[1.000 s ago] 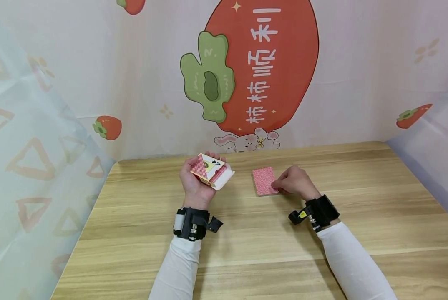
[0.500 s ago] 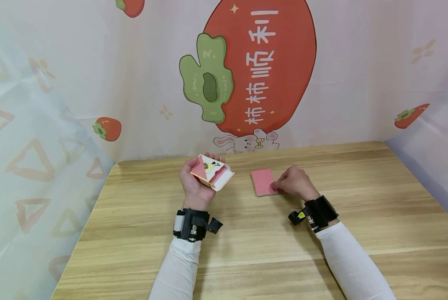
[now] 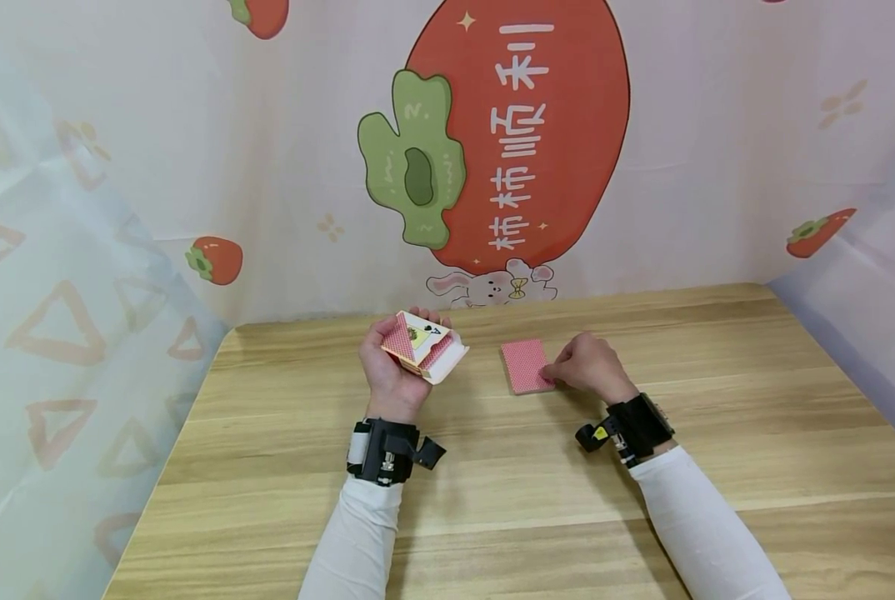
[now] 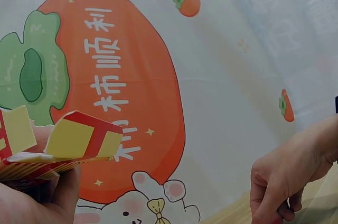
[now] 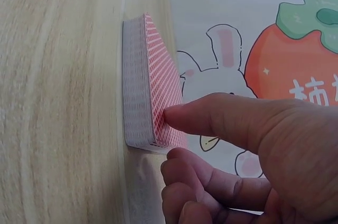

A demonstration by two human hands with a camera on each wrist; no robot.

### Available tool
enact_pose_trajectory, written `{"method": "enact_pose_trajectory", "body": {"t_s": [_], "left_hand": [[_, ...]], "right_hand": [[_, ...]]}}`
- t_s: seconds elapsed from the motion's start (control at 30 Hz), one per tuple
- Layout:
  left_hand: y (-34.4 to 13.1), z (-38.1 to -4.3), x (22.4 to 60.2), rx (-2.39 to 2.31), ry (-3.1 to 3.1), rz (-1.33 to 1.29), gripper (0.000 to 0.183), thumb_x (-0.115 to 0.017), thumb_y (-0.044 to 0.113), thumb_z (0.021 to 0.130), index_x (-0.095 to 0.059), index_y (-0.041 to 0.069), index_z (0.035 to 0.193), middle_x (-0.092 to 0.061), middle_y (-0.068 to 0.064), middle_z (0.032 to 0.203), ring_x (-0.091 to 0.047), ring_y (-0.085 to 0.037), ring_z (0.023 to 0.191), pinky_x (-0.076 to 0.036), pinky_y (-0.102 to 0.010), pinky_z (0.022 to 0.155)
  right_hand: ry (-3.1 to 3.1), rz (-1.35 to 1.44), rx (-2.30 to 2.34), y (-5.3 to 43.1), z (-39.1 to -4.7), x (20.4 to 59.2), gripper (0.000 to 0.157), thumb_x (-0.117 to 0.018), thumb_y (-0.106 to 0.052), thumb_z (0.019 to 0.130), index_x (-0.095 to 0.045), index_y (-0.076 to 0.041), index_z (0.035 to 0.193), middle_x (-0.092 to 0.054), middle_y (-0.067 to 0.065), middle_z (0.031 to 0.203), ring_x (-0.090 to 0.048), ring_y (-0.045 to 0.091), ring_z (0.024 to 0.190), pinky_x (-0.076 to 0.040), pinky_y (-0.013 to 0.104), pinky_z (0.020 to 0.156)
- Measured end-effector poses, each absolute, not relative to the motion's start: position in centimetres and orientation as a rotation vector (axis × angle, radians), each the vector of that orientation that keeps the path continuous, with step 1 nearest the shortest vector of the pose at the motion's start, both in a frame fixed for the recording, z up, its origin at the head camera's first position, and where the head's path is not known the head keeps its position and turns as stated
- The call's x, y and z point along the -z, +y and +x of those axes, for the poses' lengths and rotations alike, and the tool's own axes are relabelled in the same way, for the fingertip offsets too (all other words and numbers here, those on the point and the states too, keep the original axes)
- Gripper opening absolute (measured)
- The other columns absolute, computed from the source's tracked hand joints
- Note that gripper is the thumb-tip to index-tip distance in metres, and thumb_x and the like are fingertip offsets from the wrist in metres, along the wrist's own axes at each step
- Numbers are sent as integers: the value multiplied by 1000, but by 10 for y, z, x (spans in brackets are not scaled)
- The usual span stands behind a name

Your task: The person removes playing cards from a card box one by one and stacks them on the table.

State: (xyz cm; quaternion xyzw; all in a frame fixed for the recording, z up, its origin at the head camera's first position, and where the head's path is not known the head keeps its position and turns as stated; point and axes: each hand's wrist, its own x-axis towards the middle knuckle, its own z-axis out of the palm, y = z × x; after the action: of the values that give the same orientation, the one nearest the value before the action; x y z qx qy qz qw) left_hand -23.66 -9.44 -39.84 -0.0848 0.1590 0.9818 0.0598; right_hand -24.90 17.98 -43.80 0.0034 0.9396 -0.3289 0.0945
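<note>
In the head view my left hand (image 3: pixel 395 371) holds an opened playing-card box (image 3: pixel 421 346) palm up, above the table. The box is red-patterned, with an ace on its face and a white flap hanging out. Its raised yellow and red flaps show in the left wrist view. A squared deck of playing cards (image 3: pixel 526 367) lies on the table, red backs up. At the deck's near right corner is my right hand (image 3: pixel 590 365). In the right wrist view its thumb presses the top card, and the curled fingers (image 5: pixel 185 174) meet the corner edge.
The wooden table (image 3: pixel 492 517) runs back to a printed cloth (image 3: pixel 290 150) with a large persimmon and a rabbit. The cloth also hangs at both sides. Black camera straps sit on both wrists.
Both hands, the box and the deck keep their places. Only the head view has shifted very slightly.
</note>
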Motion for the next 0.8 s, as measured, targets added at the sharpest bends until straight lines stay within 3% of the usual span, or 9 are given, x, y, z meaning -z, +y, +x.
{"method": "enact_pose_trajectory", "body": {"t_s": [0.4,0.57,0.67,0.8], "left_hand": [[-93,-236,399,-2951,501,-219,27,-41,22,94,-52,3,110,-58,-12,104,-59,-32,98,-46,-44,96],[-90,-235,400,-2935,519,-221,29,-42,24,95,-51,4,113,-60,-12,104,-60,-33,98,-46,-45,96],[-87,-234,400,-2934,518,-220,29,-42,24,94,-51,5,114,-59,-13,106,-60,-33,98,-46,-45,99],[-84,-234,399,-2932,528,-215,27,-43,23,94,-50,5,114,-58,-12,106,-59,-32,100,-46,-44,100]], "right_hand": [[2748,-34,1122,186,-246,426,26,-77,-31,88,-76,-6,81,-65,5,75,-53,22,70,-39,31,57],[2647,-164,1425,179,-240,413,28,-75,-27,92,-74,1,96,-70,14,87,-62,32,77,-51,35,65],[2587,-273,1572,170,-233,403,26,-73,-25,94,-73,-1,102,-70,19,95,-63,38,83,-54,37,70],[2545,-446,1726,156,-220,388,19,-73,-20,95,-74,-4,105,-70,17,96,-62,40,82,-55,34,67]]}}
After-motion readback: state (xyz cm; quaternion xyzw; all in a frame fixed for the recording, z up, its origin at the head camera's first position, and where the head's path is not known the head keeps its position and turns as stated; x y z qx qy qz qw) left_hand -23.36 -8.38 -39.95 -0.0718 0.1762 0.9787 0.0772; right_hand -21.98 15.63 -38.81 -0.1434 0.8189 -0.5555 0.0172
